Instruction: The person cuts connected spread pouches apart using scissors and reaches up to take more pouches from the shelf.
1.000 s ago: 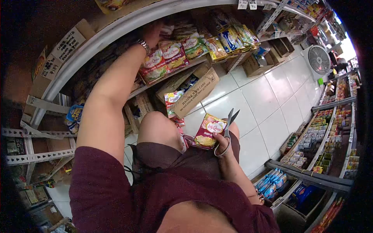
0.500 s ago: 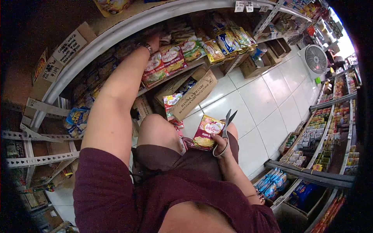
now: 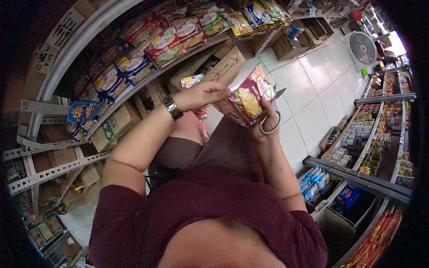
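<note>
My left hand [image 3: 206,95], with a metal watch on its wrist, pinches the left edge of a stack of ham spread packets [image 3: 250,99]. On the right side of the stack, my right hand [image 3: 267,121] grips the packets with its thumb on the front. The scissors [image 3: 271,127] hang on that same hand, their handle loop round its lower side and a blade tip showing beyond the packets. Behind my left hand, an open cardboard box [image 3: 228,67] has more packets [image 3: 192,81] at its near side.
A shelf ahead holds rows of spread packets [image 3: 178,40] and mayonnaise packets [image 3: 134,64]. On the tiled floor [image 3: 308,94] stand a fan [image 3: 363,48] and boxes. Racks of cans [image 3: 353,129] line the right, with a metal beam [image 3: 357,178] nearby.
My left hand has come back from the shelf and taken hold of the packets' edge. My right hand has raised the packets and scissors and tilted them.
</note>
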`<state>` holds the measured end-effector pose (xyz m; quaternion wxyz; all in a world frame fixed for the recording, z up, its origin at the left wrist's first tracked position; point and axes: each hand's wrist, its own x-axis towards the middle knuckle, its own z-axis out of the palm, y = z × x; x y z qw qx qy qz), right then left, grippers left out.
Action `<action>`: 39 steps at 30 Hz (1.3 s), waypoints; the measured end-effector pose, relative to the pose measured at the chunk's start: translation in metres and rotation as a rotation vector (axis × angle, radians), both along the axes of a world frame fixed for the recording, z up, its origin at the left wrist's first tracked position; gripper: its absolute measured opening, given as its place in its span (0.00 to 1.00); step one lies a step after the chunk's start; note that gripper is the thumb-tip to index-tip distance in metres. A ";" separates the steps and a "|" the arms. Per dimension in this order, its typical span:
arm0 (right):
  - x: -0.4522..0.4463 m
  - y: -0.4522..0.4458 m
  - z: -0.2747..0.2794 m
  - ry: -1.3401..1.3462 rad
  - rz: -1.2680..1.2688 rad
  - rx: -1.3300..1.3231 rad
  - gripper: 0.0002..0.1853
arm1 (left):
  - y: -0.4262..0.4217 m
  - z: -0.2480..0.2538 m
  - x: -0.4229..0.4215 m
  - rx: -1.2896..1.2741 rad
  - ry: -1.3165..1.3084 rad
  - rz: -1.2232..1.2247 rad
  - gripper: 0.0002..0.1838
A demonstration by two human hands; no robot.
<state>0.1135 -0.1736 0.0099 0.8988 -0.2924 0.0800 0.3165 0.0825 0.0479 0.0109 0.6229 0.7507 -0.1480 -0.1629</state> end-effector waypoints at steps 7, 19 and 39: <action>0.004 0.005 0.004 0.016 -0.042 0.024 0.25 | -0.010 0.022 -0.026 -0.213 0.093 0.168 0.15; -0.007 -0.042 0.016 -0.326 0.173 -0.623 0.20 | -0.011 0.062 -0.047 -0.450 0.121 0.439 0.07; -0.021 -0.073 0.084 -1.113 1.028 -0.650 0.43 | 0.000 0.084 -0.071 -0.507 0.091 0.546 0.07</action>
